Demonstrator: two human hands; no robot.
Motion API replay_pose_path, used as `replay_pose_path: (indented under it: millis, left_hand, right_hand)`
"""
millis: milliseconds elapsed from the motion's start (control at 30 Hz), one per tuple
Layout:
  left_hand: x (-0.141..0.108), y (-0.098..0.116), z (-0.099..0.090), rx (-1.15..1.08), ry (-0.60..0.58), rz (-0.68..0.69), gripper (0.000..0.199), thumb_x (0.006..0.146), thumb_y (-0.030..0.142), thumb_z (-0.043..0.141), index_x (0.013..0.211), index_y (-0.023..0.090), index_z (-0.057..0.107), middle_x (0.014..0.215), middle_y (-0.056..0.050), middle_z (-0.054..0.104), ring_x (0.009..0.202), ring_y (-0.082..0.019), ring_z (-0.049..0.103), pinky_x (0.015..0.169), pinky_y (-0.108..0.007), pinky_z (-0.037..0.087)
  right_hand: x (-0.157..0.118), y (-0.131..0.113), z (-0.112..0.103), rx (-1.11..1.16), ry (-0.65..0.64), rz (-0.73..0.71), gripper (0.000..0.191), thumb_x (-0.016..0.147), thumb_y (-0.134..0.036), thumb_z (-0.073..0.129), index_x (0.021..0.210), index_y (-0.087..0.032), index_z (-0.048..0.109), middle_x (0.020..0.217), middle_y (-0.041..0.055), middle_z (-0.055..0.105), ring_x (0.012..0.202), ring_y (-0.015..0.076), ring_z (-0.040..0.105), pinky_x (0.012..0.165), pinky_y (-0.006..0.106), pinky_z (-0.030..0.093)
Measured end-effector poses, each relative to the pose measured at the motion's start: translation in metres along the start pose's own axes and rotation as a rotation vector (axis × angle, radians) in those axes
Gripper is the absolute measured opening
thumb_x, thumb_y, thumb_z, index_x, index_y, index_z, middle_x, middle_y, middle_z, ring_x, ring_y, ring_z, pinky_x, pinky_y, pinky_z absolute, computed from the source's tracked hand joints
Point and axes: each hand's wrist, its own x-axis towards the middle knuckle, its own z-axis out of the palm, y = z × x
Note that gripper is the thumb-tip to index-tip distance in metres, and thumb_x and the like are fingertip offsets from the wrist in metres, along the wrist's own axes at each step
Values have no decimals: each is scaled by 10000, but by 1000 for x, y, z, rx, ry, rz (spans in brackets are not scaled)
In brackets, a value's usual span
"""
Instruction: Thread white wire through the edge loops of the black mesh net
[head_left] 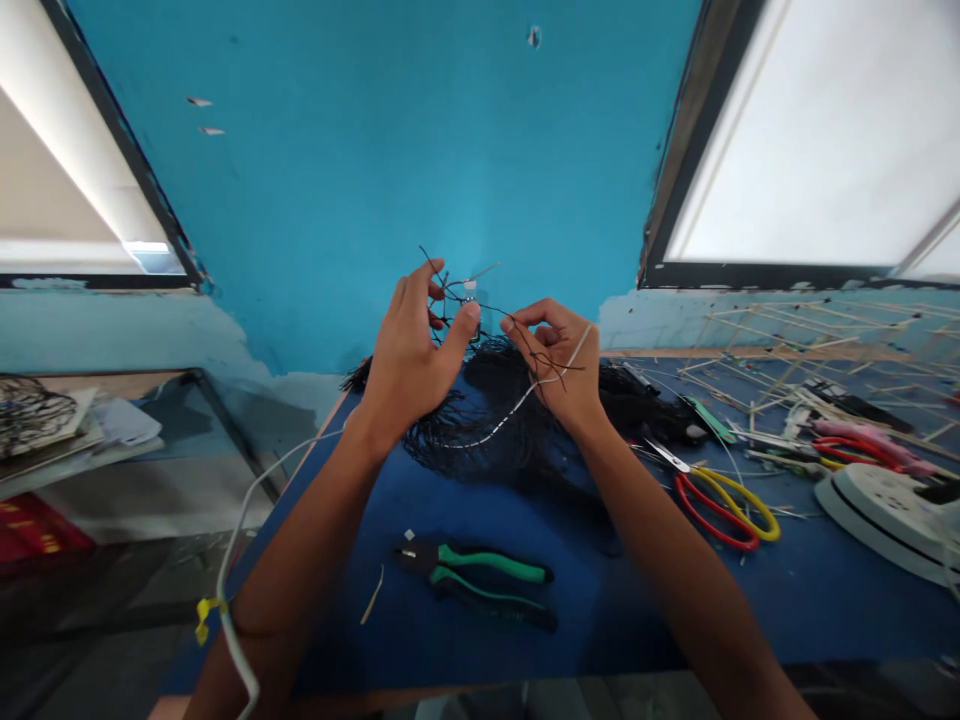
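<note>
My left hand (420,345) is raised in front of the blue wall, its fingers curled with thin dark wire strands (450,290) between them and the thumb. Beside it, my right hand (559,360) pinches a dark branching strand that stretches across from the left hand. A thin whitish cord (517,405) crosses the right hand and curves down to the left. Beneath both hands lies a bulky heap of fine black strands (510,460). Something small and shiny between the hands is too unclear to name.
Green-handled pliers (480,580) lie on the blue table (420,650) near its front edge. Scissors with red and yellow handles (724,500), thin stick frames (825,340) and a white device (885,510) are at right. A white cable (240,520) passes over my left forearm.
</note>
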Motion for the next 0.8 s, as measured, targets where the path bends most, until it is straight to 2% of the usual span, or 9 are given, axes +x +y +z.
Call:
replay_pose_path:
  millis: [100,167,200,333,433,533,633,700,800]
  left_hand:
    - [-6,17,-3,102,139,7,609,938,489,645,1449,228,441,1470,-167,440,1330,-337,465,1087,-514,404]
    - [-10,28,-4,187,225,61,633,870,507,731,1385,239,482,1523,-161,377,1437,-381,339,1166,-578,291]
    - [-12,32,-3,211,210,96,592,851,507,751,1324,237,521,1508,-158,391,1446,-389,324,1179,-594,257]
    - [-15,34,0,247,-85,124,299,869,431,713,1050,219,604,1301,-142,565,1332,-363,471,1125,-581,305]
    - [-14,23,-2,196,-268,90,163,872,323,658,980,227,582,1107,-79,664,1171,-293,587,1100,-551,338]
    - [-14,7,-7,165,-425,95,238,812,292,684,1017,230,581,1247,-103,619,1257,-310,559,1157,-601,282]
    - [-21,-9,-7,176,-492,14,297,745,281,713,1015,232,598,1486,-152,398,1464,-397,353,1155,-651,296]
    - [-32,-19,-1,102,-499,-82,277,752,254,674,1018,232,596,1457,-151,378,1465,-383,348,1125,-603,388]
    - [-55,-30,11,2,-479,-143,206,773,225,617,972,216,565,1303,-140,455,1406,-330,420,1082,-506,471]
  right_hand:
    - [-3,-2,1,-120,43,-125,165,923,-296,692,792,-196,693,611,-41,524,533,86,384,535,265,316]
    - [-6,-5,0,-200,35,-223,134,934,-254,668,818,-198,708,715,-14,635,605,100,505,610,273,387]
    - [-7,-6,0,-223,19,-266,131,945,-256,652,843,-202,715,763,-3,671,651,110,557,643,277,408]
    - [-15,-7,-1,-259,-60,-345,155,982,-265,588,911,-223,719,840,15,707,749,136,632,671,279,431]
    - [-19,-3,0,-336,-152,-397,173,974,-207,571,895,-229,724,852,10,715,740,131,641,662,272,435]
    - [-21,3,0,-351,-211,-411,189,992,-225,565,929,-236,743,903,14,751,794,137,680,698,271,464]
    - [-27,10,2,-310,-171,-346,177,989,-247,586,940,-237,756,899,16,768,817,144,698,723,275,484]
    - [-38,16,6,-263,-149,-284,150,969,-242,616,922,-233,758,876,11,765,801,141,696,719,271,487]
    - [-62,29,14,-214,-157,-169,119,950,-240,645,911,-219,755,863,11,755,760,130,675,691,259,474]
